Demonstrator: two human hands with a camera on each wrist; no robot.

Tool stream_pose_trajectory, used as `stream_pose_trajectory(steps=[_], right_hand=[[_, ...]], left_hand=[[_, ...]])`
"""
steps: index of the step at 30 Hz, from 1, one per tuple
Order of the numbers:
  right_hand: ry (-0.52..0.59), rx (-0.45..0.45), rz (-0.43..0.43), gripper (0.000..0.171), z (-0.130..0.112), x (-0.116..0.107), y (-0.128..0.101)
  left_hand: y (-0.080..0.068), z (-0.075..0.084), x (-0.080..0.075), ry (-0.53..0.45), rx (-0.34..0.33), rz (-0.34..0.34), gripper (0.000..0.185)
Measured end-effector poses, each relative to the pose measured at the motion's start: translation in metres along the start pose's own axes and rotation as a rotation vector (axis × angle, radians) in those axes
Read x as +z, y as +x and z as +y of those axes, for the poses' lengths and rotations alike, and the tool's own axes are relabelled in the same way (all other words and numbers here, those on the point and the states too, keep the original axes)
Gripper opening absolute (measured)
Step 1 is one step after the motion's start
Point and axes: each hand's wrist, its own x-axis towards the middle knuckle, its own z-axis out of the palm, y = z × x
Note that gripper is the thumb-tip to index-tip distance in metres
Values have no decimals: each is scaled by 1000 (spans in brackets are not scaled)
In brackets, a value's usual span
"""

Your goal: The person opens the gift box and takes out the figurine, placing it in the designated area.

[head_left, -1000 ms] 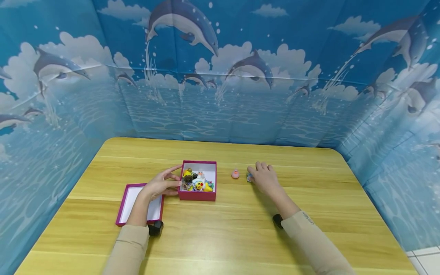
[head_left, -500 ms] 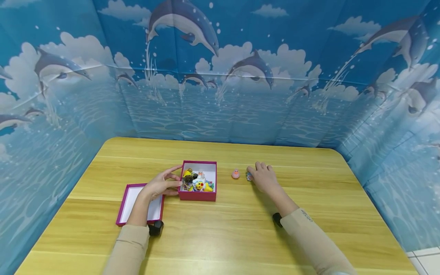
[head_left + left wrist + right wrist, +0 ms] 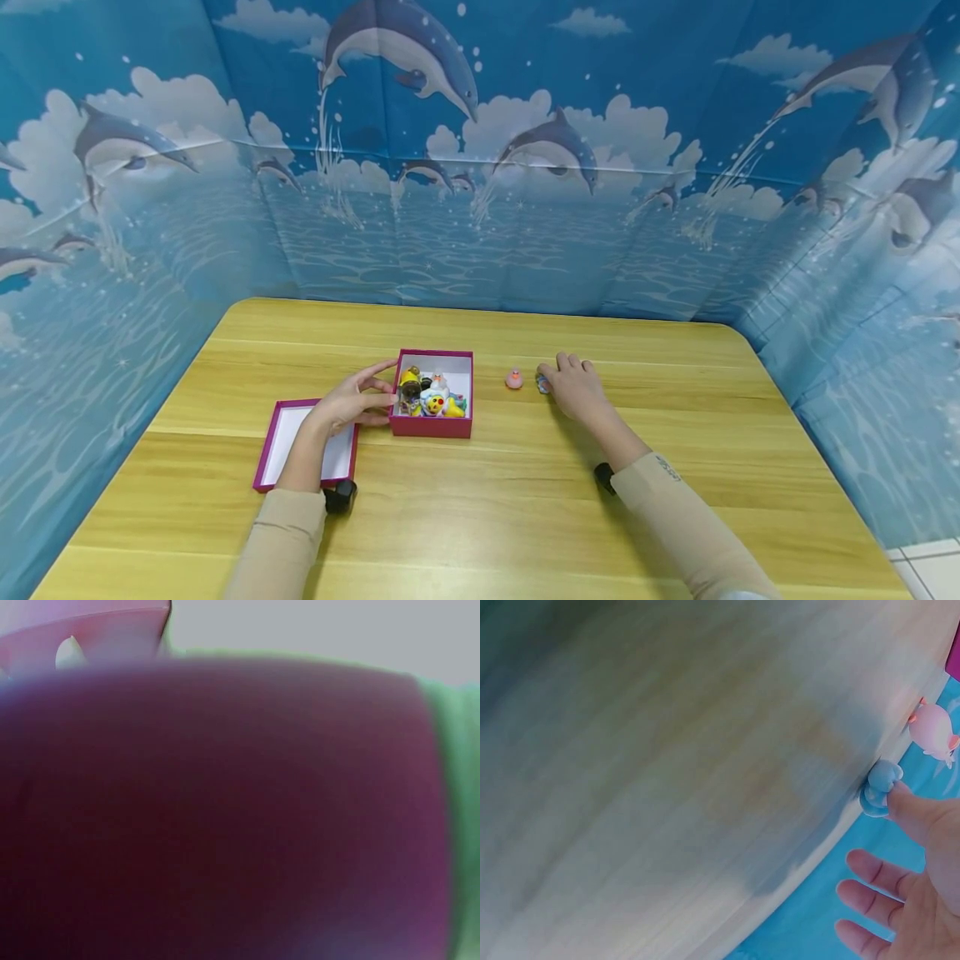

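Observation:
In the head view my left hand touches the left side of an open magenta box, its fingers spread. Inside the box lies a heap of small toys, some yellow, some white. To the box's right, my right hand pinches a small blue toy on the table; its exact kind is hard to tell. The right wrist view has the thumb against this rounded blue toy, with several other fingers apart from it. A pink toy duck stands between box and right hand. The left wrist view is mostly a dark blur.
The magenta box lid, white inside, lies under and beside the left forearm. Everything stands on a wooden table. Behind it hangs a blue curtain with dolphins. A black wrist device sits near each cuff.
Hardly anything differs. My right hand shifts very slightly at the blue toy; the left hand, box and pink toy duck stay in place.

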Motion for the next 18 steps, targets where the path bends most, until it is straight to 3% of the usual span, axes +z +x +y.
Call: stream_pose_trajectory(steps=[11,18], right_hand=[[9,-7,13,27,1,1,0],[50,-29,197,29,-3,-9,-1]], left_hand=[[0,1,0,6,6,-6,69],[0,0,-1,1,10,-9,69]])
